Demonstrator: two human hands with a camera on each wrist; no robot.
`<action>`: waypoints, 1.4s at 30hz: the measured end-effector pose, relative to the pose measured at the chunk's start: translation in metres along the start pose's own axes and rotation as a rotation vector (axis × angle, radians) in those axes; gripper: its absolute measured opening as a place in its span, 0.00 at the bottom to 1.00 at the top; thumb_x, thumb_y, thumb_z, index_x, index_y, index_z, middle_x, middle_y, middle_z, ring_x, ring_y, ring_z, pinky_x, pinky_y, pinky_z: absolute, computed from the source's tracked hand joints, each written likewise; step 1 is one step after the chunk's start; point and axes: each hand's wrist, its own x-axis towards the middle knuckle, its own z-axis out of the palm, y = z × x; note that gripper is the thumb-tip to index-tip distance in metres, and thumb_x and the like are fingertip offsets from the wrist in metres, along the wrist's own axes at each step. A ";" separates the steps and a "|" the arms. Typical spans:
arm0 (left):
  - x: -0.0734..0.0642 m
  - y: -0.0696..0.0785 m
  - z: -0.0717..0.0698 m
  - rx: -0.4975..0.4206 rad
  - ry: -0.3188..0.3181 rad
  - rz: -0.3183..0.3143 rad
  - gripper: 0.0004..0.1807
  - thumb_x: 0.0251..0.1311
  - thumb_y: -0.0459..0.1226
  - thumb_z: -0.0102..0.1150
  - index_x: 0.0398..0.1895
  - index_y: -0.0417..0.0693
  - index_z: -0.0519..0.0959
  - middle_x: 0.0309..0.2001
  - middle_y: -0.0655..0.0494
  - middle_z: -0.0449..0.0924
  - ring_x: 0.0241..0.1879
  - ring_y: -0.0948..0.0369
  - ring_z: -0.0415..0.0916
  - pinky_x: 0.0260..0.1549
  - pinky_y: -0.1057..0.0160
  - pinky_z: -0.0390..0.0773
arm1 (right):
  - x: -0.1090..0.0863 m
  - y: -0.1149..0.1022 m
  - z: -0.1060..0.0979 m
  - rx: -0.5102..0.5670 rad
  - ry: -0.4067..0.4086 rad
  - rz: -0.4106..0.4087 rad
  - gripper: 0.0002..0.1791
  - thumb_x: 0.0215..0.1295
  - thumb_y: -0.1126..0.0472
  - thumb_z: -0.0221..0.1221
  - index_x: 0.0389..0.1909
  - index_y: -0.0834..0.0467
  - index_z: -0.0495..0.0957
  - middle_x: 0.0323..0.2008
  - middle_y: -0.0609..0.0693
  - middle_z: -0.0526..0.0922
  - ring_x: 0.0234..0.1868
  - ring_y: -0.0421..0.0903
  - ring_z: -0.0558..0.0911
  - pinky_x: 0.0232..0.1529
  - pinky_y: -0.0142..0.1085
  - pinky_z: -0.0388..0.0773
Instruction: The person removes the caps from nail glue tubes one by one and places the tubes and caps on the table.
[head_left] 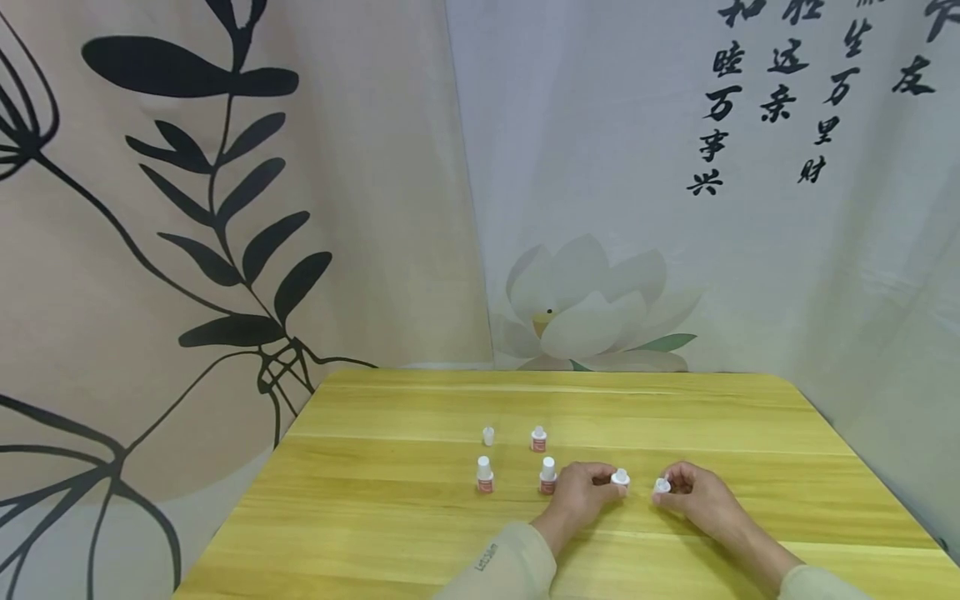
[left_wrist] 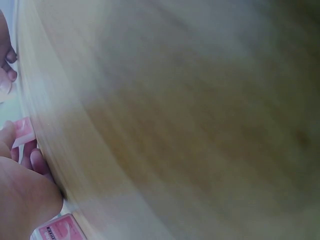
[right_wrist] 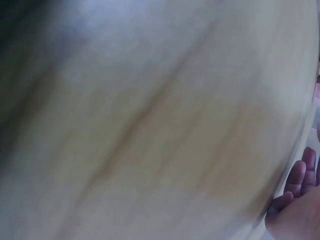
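My left hand (head_left: 579, 498) pinches a small bottle (head_left: 620, 477) by its sides, its white top with a short nozzle pointing up. In the left wrist view its pink label (left_wrist: 24, 131) shows between the fingers. A little to the right, my right hand (head_left: 703, 500) pinches a small white cap (head_left: 662, 485) between thumb and fingers, apart from the bottle. Right beside the left hand stands a capped bottle (head_left: 548, 475) with a reddish label. In the right wrist view only the right hand's curled fingers (right_wrist: 296, 177) show at the edge; the cap is hidden there.
Another capped bottle (head_left: 485, 477) stands farther left. Behind these are a bottle with a shorter white top (head_left: 538, 439) and a loose white cap (head_left: 488, 436). The wooden table (head_left: 360, 500) reaches back to a printed curtain (head_left: 390, 208).
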 end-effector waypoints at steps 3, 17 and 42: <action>0.000 0.000 0.000 0.003 0.004 -0.003 0.06 0.53 0.35 0.73 0.35 0.49 0.88 0.30 0.68 0.83 0.32 0.73 0.74 0.37 0.71 0.76 | 0.000 0.001 0.001 -0.009 -0.006 -0.005 0.17 0.57 0.59 0.71 0.41 0.62 0.76 0.34 0.49 0.79 0.35 0.45 0.75 0.33 0.33 0.72; 0.000 0.001 0.000 0.002 -0.001 0.028 0.07 0.53 0.35 0.73 0.36 0.48 0.88 0.31 0.66 0.84 0.32 0.73 0.75 0.37 0.71 0.77 | 0.000 0.000 0.002 -0.094 0.014 -0.008 0.17 0.56 0.58 0.72 0.40 0.60 0.77 0.33 0.48 0.79 0.35 0.45 0.75 0.34 0.34 0.72; -0.001 0.003 -0.001 0.048 -0.019 0.016 0.14 0.50 0.31 0.74 0.42 0.47 0.86 0.29 0.65 0.80 0.31 0.72 0.73 0.36 0.70 0.75 | -0.006 0.000 0.001 0.009 -0.048 -0.023 0.37 0.55 0.61 0.72 0.62 0.71 0.69 0.41 0.54 0.77 0.40 0.47 0.76 0.33 0.34 0.77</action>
